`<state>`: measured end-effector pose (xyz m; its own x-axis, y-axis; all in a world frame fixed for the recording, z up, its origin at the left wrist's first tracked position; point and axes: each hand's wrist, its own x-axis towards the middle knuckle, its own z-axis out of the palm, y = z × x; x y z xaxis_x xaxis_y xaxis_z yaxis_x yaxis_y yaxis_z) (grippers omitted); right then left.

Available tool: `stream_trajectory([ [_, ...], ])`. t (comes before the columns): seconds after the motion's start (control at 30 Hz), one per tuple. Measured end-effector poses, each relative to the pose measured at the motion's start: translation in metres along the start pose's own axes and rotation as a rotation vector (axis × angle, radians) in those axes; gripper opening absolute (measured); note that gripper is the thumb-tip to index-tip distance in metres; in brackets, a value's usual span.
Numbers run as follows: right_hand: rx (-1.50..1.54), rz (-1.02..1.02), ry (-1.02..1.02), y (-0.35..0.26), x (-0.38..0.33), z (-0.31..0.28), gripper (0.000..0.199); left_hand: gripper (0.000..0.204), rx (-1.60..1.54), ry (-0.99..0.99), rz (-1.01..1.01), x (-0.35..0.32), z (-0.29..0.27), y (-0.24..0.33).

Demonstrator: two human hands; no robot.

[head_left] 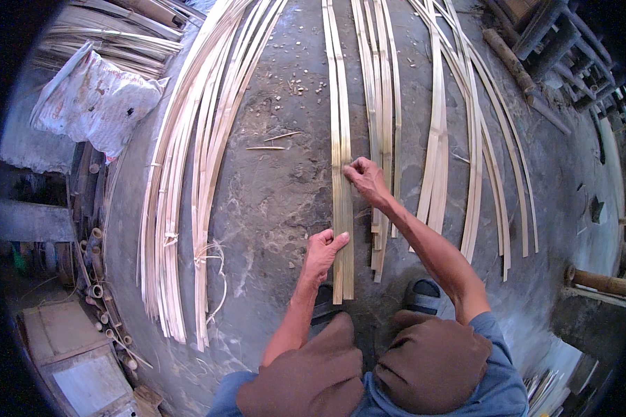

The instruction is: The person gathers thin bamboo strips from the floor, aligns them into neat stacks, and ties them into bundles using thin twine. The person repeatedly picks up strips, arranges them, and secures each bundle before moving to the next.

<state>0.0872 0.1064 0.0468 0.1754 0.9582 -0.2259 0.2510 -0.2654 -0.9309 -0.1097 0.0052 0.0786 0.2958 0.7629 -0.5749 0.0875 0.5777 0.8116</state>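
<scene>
Two long bamboo strips (339,139) run side by side away from me, their near ends hanging between my feet. Close to those ends, my left hand (320,256) is closed on the pair, thumb laid over the face and fingers curled at the left edge. Farther up, my right hand (368,181) is closed in a pinch at the right edge of the same strips; its fingertips are partly hidden. Just right of them lies a group of bamboo strips (377,125), partly covered by my right hand and forearm.
Tied bundles of pale strips (165,208) lie on the concrete floor (271,201) at left. More loose strips (438,139) cross each other at right. A white sack (97,97) and bamboo poles (96,271) line the left side. Wooden stands (556,48) and a log (511,62) are far right.
</scene>
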Motion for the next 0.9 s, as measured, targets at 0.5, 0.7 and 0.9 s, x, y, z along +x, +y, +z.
stream_trajectory([
  [0.5, -0.375, -0.183, 0.287, 0.034, 0.012, -0.072, 0.036, 0.025, 0.075, 0.112, 0.015, 0.026, -0.037, -0.008],
  [0.7, -0.687, -0.117, 0.188, 0.045, -0.035, -0.034, 0.055, 0.022, 0.073, 0.104, 0.032, 0.049, -0.034, -0.018],
  [0.9, -0.600, -0.100, 0.171, 0.045, -0.042, -0.039, 0.056, 0.021, 0.080, 0.104, 0.041, 0.054, -0.032, -0.030],
])
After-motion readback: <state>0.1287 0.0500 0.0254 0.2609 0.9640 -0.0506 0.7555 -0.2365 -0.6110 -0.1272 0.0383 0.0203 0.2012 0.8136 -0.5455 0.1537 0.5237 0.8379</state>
